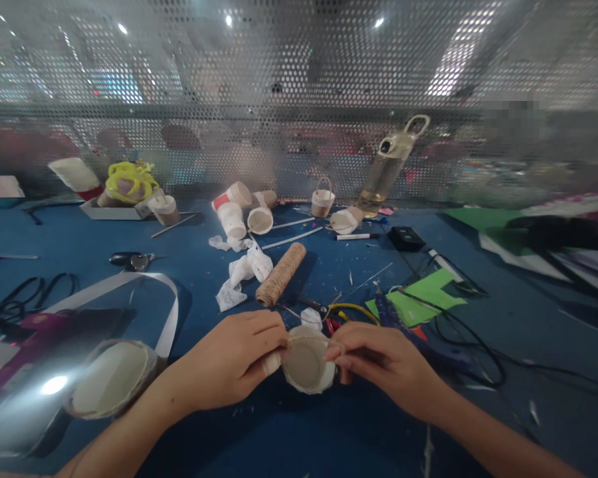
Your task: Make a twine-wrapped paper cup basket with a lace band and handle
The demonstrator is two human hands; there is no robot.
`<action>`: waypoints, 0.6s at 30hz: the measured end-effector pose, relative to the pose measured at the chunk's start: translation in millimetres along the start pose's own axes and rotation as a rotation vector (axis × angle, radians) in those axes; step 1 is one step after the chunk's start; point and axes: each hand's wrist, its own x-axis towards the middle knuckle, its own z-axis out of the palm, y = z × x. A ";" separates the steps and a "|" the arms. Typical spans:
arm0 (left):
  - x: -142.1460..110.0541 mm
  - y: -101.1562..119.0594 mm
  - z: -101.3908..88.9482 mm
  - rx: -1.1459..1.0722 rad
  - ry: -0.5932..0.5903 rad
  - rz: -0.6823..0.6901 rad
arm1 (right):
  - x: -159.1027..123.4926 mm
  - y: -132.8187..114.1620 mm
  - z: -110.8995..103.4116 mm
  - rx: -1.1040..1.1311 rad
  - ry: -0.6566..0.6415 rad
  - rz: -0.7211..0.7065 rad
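Observation:
A small paper cup (306,362) is tilted so that its open mouth faces me, low in the middle of the head view. My left hand (239,358) is closed on the cup's left rim, a bandage-like wrap on one finger. At the right rim, my right hand (383,358) pinches the edge, where a thin strand seems to run along it. Just beyond the cup are a crumpled white scrap (311,319) and scissors (323,309), partly hidden. A roll of brown twine (282,273) lies behind them, beside crumpled white netting (244,273).
Twine-trimmed cups, including a small basket (323,201), stand at the back near a water bottle (387,166). Green paper (421,297), a dark cable (498,372) and a blue tool (443,352) lie right. A ribbon (168,312) and larger round container (112,378) are left.

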 end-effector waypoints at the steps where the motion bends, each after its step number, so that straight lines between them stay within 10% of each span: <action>1: 0.0 -0.1 0.2 0.018 -0.004 0.003 | 0.2 -0.2 -1.0 -0.056 -0.009 -0.021; 18: -0.3 -2.5 4.8 0.196 -0.018 0.009 | -1.5 -3.4 -5.7 -0.592 -0.064 -0.221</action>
